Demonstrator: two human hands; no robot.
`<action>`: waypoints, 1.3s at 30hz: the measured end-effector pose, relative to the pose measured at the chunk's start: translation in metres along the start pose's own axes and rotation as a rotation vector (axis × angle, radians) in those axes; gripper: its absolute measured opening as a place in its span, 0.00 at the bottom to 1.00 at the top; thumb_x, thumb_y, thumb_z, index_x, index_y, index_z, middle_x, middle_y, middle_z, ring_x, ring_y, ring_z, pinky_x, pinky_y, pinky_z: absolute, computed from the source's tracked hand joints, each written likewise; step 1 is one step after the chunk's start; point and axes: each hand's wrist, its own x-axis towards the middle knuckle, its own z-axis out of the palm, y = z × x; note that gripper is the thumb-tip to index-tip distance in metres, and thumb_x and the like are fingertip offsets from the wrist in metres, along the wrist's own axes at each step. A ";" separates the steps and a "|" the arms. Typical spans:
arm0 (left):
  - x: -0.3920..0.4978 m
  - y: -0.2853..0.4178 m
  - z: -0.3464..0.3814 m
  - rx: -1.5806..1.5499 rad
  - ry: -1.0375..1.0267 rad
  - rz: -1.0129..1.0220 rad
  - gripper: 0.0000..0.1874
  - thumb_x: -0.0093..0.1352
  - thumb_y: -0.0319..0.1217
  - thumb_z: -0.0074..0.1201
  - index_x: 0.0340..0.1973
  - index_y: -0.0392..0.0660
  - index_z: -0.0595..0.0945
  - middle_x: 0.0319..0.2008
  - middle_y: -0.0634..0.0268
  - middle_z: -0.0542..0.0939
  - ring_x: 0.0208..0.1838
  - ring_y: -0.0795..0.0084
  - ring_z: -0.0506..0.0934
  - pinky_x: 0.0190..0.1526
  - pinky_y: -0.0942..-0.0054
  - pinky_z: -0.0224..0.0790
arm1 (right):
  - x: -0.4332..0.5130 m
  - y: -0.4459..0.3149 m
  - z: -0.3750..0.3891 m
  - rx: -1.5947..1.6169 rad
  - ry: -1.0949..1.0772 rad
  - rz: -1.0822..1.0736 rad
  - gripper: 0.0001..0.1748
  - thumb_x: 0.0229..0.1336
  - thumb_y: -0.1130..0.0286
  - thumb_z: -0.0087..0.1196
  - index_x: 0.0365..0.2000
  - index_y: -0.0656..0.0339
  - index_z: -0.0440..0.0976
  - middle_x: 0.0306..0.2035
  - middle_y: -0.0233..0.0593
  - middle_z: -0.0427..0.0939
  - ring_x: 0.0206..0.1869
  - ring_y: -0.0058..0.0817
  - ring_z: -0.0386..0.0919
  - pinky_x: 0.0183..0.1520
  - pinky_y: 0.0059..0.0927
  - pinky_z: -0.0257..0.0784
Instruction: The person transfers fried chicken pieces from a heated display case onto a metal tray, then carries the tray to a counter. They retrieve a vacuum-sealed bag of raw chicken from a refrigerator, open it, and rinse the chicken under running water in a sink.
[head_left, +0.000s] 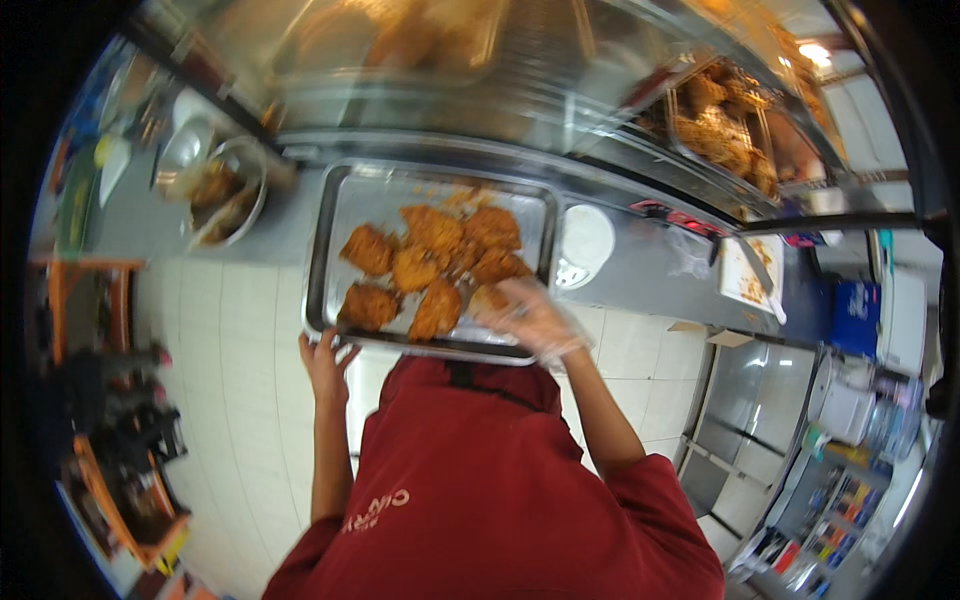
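Note:
A rectangular metal tray (360, 199) with several pieces of golden-brown fried chicken (427, 229) lies before me at the counter's front. My left hand (328, 367) is bare and holds the tray's near left corner, its fingers at the rim. A clear plastic glove covers my right hand (529, 315), which reaches over the tray's near right part. Its fingers are at a paler chicken piece (489, 301) and seem to grip it, though motion blurs them. Crumbs (469, 196) lie along the tray's far side.
A glass display case (450, 105) runs behind the counter, with more fried chicken (720, 127) at right. Metal bowls (259, 187) stand left. On the right are a round white lid-like object (586, 236) and a knife (757, 270) across a white cutting board (731, 274).

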 end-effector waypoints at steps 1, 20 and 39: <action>0.001 0.000 0.000 -0.001 0.016 -0.008 0.27 0.67 0.33 0.55 0.58 0.44 0.63 0.51 0.55 0.69 0.48 0.59 0.74 0.43 0.59 0.80 | -0.001 -0.001 -0.001 -0.189 -0.048 -0.160 0.32 0.54 0.55 0.65 0.53 0.65 0.71 0.44 0.46 0.78 0.52 0.40 0.74 0.56 0.40 0.70; 0.033 -0.001 -0.023 0.025 0.009 -0.067 0.23 0.64 0.41 0.58 0.52 0.49 0.73 0.53 0.59 0.67 0.51 0.58 0.70 0.51 0.55 0.72 | 0.069 -0.143 -0.151 -0.287 1.124 -0.824 0.22 0.55 0.56 0.64 0.18 0.62 0.72 0.20 0.41 0.71 0.23 0.38 0.73 0.29 0.40 0.71; 0.039 0.018 -0.040 0.176 0.115 0.034 0.28 0.66 0.37 0.54 0.58 0.44 0.63 0.56 0.50 0.69 0.48 0.42 0.77 0.40 0.54 0.82 | 0.018 -0.052 -0.273 -0.717 1.646 -0.658 0.18 0.47 0.72 0.70 0.17 0.54 0.67 0.16 0.31 0.71 0.20 0.30 0.69 0.26 0.34 0.65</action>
